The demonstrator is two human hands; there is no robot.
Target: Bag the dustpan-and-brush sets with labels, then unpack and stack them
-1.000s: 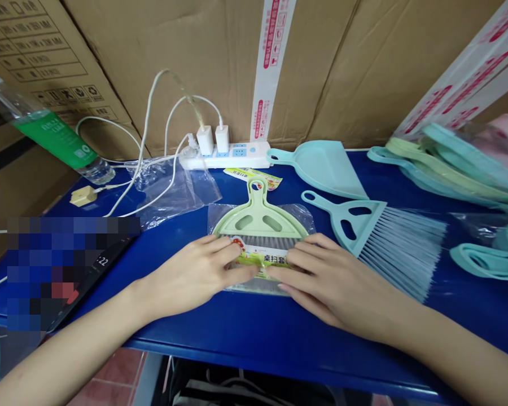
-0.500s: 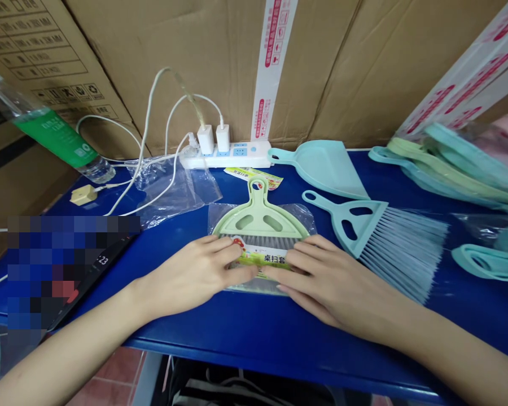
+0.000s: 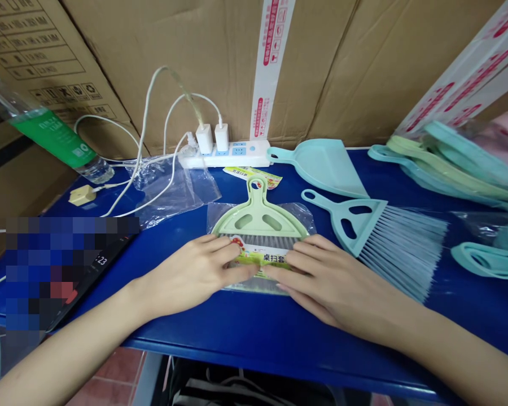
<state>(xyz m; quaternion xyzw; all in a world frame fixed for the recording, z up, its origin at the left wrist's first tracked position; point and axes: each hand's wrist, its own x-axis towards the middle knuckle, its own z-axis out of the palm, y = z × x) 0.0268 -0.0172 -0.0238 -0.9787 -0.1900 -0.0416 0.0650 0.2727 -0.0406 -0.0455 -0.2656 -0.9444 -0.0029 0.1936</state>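
The left hand (image 3: 207,266) and right hand (image 3: 324,276), fingers loosely bent, touch the bagged green dustpan-and-brush set (image 3: 259,221) between them; whether they pinch it, I cannot tell. Beside the right hand, its label (image 3: 257,258) reads "桌扫套".

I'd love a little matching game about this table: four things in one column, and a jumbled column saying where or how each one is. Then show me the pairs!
Things
1. Green brush set
2. Blue brush
3. Power strip
4. Bottle

Where or how
A. At the far left
B. White plugs in it
C. Left hand and right hand on it
D. Bristles fanned toward the right

Pairs: 1-C, 2-D, 3-B, 4-A
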